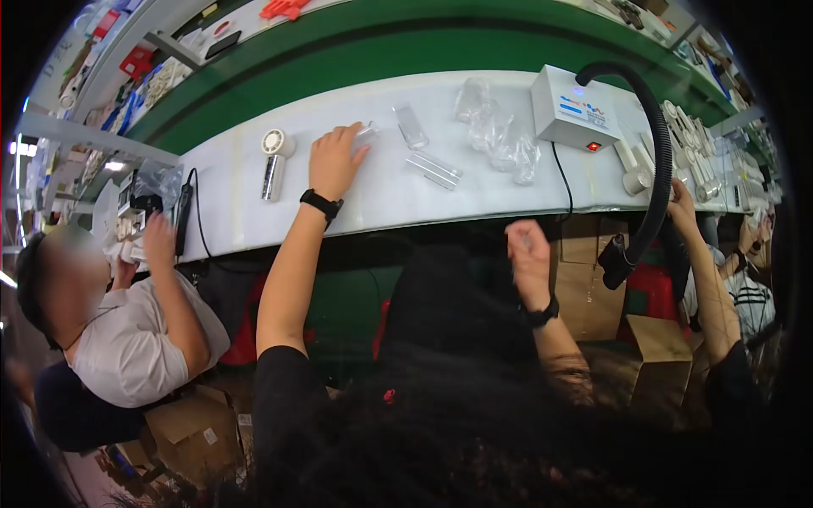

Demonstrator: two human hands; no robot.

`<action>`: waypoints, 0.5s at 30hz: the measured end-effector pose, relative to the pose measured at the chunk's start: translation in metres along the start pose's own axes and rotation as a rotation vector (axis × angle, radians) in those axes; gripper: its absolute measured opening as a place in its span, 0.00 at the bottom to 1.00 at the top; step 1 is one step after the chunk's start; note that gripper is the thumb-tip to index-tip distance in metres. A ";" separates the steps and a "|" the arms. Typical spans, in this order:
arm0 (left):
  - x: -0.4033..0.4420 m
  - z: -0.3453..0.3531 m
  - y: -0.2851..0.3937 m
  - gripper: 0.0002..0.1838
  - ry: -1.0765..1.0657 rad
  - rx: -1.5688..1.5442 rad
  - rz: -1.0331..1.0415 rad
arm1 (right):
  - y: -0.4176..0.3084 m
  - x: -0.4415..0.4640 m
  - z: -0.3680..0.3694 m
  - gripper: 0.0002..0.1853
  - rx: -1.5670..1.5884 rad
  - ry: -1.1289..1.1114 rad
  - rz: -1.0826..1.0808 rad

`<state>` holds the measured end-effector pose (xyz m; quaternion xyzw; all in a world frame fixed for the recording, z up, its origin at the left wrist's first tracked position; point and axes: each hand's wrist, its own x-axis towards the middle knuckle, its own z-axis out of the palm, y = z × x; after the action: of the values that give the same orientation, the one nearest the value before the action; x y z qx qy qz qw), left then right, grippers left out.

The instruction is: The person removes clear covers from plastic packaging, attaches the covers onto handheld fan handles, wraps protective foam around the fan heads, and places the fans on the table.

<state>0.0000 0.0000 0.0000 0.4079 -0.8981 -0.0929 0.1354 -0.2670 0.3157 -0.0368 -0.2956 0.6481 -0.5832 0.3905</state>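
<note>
My left hand (335, 161) is over the white table, its thumb and fingers closed around a small clear plastic piece (367, 133). Just left of it lies a white handheld fan (275, 144) with a shiny cylindrical handle. To its right are two clear plastic pieces, one flat (410, 125) and one long and trough-like (434, 169). My right hand (529, 254) hangs in front of the table edge, apart from the table. Its fingers are curled in, and whatever they may hold is hidden.
Clear plastic bags (500, 131) lie beside a white box (576, 110) with a lit red switch and a black hose (656, 169). Several white fans (694, 152) fill the right end. A co-worker (140, 330) sits at left; another person's hand (680, 203) reaches in at right.
</note>
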 end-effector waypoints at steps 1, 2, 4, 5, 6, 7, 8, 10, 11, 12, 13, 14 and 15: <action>-0.003 -0.004 0.000 0.35 0.053 0.021 0.014 | -0.017 0.011 0.008 0.06 -0.144 0.103 -0.215; -0.006 -0.006 -0.001 0.34 0.108 0.042 0.028 | -0.040 0.020 0.012 0.07 -0.271 0.184 -0.337; -0.003 0.007 0.000 0.36 0.162 0.203 0.009 | -0.055 0.052 -0.001 0.16 -0.556 0.262 -0.424; -0.007 0.010 -0.004 0.37 0.184 0.295 -0.005 | -0.055 0.064 -0.001 0.21 -0.654 0.301 -0.485; -0.014 0.013 -0.003 0.42 0.139 0.301 -0.069 | -0.056 0.069 0.002 0.24 -0.705 0.319 -0.455; -0.019 0.016 0.001 0.43 0.158 0.274 -0.073 | -0.057 0.076 0.004 0.26 -0.758 0.334 -0.433; -0.025 0.019 0.003 0.44 0.174 0.252 -0.079 | -0.057 0.082 0.008 0.29 -0.805 0.346 -0.410; -0.038 0.014 0.020 0.46 0.196 0.200 -0.081 | -0.049 0.093 0.003 0.32 -0.908 0.329 -0.385; -0.045 0.010 0.035 0.45 0.197 0.192 -0.050 | -0.040 0.100 -0.001 0.33 -0.952 0.310 -0.375; -0.053 0.005 0.049 0.44 0.196 0.188 -0.023 | -0.028 0.108 -0.006 0.33 -0.949 0.323 -0.420; -0.064 0.001 0.062 0.43 0.165 0.088 0.005 | -0.017 0.114 -0.011 0.33 -0.941 0.337 -0.465; -0.074 -0.003 0.076 0.41 0.139 -0.014 0.036 | -0.011 0.118 -0.014 0.33 -0.860 0.351 -0.463; -0.085 -0.007 0.095 0.38 0.158 -0.101 0.061 | -0.011 0.115 -0.015 0.32 -0.783 0.370 -0.456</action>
<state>-0.0113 0.1254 0.0188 0.3791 -0.8909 -0.1012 0.2289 -0.3406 0.2257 -0.0446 -0.4458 0.7961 -0.4090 -0.0093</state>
